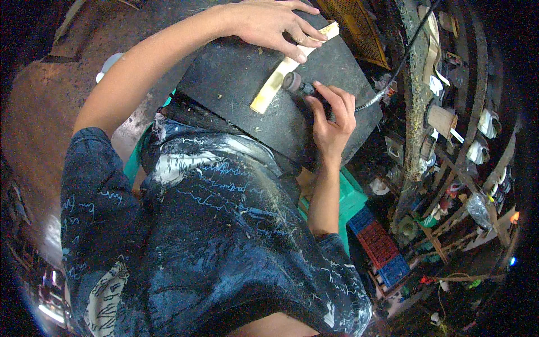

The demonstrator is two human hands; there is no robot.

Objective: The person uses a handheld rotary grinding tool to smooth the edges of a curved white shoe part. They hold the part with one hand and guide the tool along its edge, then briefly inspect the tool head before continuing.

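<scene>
A pale wooden strip [276, 78] lies slantwise on a dark board [236, 84] that rests on my lap. My left hand [272, 22] presses the far end of the strip with its fingers spread. My right hand [331, 115] grips a small rotary grinding tool [306, 89] like a pen. Its round sanding drum [292, 82] touches the strip's right edge near the middle. A black flexible cable [387, 81] runs from the tool up to the right.
A cluttered rack [449, 123] of tools, cups and rags stands at the right. Green [351, 196], red and blue crates [384, 253] sit below the board at the right. A brown dusty floor [50, 101] lies at the left. A yellow mesh crate [353, 22] is behind the board.
</scene>
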